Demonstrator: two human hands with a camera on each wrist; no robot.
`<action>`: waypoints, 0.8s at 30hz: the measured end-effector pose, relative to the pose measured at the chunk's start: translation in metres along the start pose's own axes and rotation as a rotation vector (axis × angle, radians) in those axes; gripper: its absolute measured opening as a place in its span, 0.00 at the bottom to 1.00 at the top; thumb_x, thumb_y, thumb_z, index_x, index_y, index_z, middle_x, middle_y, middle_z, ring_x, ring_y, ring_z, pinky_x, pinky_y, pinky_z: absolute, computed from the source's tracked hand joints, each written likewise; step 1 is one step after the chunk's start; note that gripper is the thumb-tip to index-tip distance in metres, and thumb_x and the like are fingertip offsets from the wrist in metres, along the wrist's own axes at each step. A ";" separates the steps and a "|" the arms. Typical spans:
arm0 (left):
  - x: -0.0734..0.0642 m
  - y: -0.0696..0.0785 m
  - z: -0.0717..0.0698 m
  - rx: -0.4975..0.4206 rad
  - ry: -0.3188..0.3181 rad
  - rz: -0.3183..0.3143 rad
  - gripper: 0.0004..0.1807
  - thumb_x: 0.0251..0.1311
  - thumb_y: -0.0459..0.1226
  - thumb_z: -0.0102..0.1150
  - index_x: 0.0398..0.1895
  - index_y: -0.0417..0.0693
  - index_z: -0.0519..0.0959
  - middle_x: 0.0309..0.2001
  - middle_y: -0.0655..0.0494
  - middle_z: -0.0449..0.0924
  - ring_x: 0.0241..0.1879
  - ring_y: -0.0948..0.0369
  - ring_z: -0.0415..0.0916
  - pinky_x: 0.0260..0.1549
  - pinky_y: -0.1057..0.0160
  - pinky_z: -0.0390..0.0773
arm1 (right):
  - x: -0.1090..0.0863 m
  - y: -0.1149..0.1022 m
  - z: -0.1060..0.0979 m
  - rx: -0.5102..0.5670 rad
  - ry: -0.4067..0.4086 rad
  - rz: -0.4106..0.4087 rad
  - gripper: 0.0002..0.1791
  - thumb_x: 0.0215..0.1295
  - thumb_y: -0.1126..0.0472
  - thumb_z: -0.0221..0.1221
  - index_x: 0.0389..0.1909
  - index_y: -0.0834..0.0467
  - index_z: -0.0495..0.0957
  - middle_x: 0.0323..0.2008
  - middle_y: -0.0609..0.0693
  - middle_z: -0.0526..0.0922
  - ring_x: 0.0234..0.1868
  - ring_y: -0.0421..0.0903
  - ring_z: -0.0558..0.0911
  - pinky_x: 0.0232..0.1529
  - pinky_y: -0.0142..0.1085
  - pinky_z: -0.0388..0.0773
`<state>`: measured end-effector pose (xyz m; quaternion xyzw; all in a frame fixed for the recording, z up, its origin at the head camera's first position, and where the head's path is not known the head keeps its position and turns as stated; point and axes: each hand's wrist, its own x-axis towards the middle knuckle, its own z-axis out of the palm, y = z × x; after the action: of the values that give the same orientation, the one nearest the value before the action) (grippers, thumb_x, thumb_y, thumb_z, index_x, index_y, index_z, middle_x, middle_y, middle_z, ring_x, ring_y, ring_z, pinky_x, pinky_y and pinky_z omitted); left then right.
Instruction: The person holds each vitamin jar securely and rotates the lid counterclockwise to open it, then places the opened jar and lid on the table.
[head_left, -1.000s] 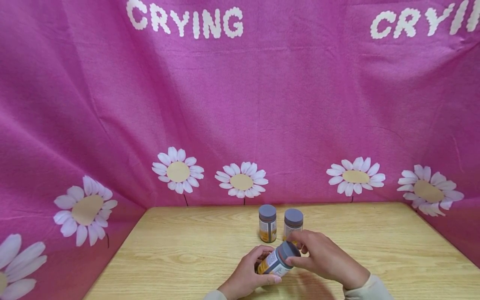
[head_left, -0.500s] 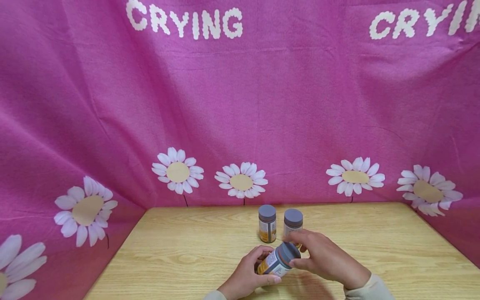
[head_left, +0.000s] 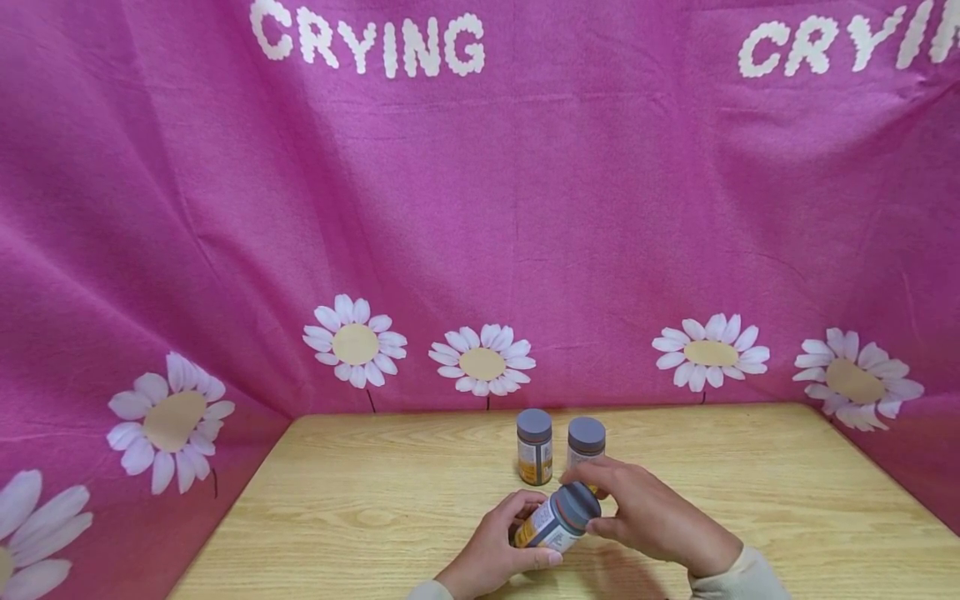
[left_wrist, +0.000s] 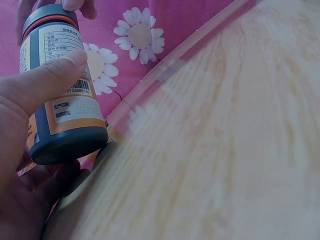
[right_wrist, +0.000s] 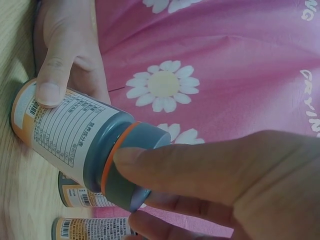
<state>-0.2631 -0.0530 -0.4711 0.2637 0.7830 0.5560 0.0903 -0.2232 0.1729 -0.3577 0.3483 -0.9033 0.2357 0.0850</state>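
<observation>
A dark grey-blue plastic pill bottle (head_left: 546, 528) with a white and orange label is tilted over the table, its lid end up and to the right. My left hand (head_left: 491, 543) grips its body, the thumb lying across the label in the left wrist view. On the grey lid (head_left: 577, 502), my right hand (head_left: 660, 518) has its thumb on one side and its fingers on the other. An orange ring (right_wrist: 112, 160) shows at the lid's lower edge in the right wrist view. The lid is on the bottle.
Two similar bottles stand upright behind the hands: one on the left (head_left: 535, 450), the other (head_left: 587, 437) partly hidden by my right hand. The pale wooden table (head_left: 360, 500) meets a pink cloth (head_left: 585, 208) printed with daisies at its back and sides.
My right thumb has slid rightward around the lid and its index finger leftward, with a slight turn of the hand. My left hand and the bottle stay nearly in place.
</observation>
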 end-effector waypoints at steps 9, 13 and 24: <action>0.000 -0.002 0.000 -0.001 -0.002 0.017 0.28 0.54 0.46 0.70 0.58 0.67 0.71 0.50 0.67 0.76 0.47 0.65 0.73 0.47 0.63 0.71 | -0.002 0.002 0.000 0.071 -0.015 0.062 0.32 0.48 0.67 0.71 0.56 0.51 0.74 0.50 0.49 0.79 0.44 0.47 0.79 0.39 0.39 0.78; 0.000 -0.002 0.000 -0.006 -0.003 0.019 0.28 0.54 0.47 0.70 0.58 0.67 0.71 0.50 0.67 0.75 0.46 0.65 0.74 0.47 0.64 0.72 | -0.002 0.001 0.000 0.101 -0.010 0.108 0.31 0.49 0.60 0.72 0.57 0.53 0.73 0.49 0.48 0.79 0.44 0.49 0.79 0.41 0.41 0.78; 0.000 -0.004 -0.001 -0.002 -0.011 0.039 0.28 0.55 0.46 0.69 0.58 0.67 0.70 0.50 0.66 0.75 0.46 0.66 0.74 0.46 0.64 0.72 | 0.001 -0.007 0.000 -0.022 0.109 0.381 0.20 0.55 0.35 0.63 0.32 0.48 0.79 0.21 0.40 0.74 0.22 0.37 0.71 0.22 0.34 0.67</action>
<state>-0.2643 -0.0546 -0.4746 0.2820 0.7766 0.5570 0.0838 -0.2190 0.1675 -0.3545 0.1567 -0.9494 0.2562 0.0915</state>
